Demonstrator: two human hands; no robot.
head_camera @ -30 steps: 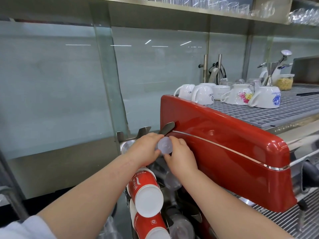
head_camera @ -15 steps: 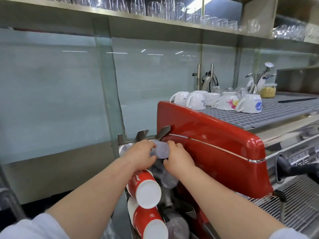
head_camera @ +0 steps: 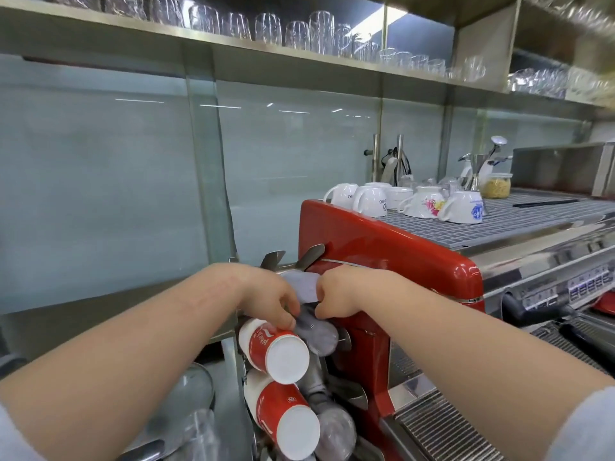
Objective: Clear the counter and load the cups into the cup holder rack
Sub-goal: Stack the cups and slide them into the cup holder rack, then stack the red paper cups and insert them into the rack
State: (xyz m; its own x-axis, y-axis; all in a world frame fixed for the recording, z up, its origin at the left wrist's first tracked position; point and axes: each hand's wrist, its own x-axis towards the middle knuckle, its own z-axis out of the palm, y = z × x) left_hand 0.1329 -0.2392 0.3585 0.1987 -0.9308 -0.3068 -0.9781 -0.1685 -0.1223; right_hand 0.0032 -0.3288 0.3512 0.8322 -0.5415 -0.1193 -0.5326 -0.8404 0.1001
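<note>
A metal cup holder rack (head_camera: 311,256) stands against the left side of the red espresso machine (head_camera: 392,261). Two stacks of red paper cups (head_camera: 274,349) and clear plastic cups (head_camera: 321,336) stick out of its slots, bottoms toward me. My left hand (head_camera: 269,299) and my right hand (head_camera: 336,297) both grip a clear plastic cup stack (head_camera: 304,287) at the rack's top slot, one hand on each side. A lower red cup stack (head_camera: 289,420) and another clear cup stack (head_camera: 334,430) sit below.
White ceramic cups (head_camera: 369,201) stand upside down on the machine's grey top grid (head_camera: 519,217), beside a jar (head_camera: 496,186). A shelf of glasses (head_camera: 293,31) runs overhead. Glass panels (head_camera: 100,181) stand behind. Glassware (head_camera: 189,414) sits at lower left.
Both hands have pushed the clear cup stack further into the top slot, so less of it shows. The camera view has tilted up and pulled back.
</note>
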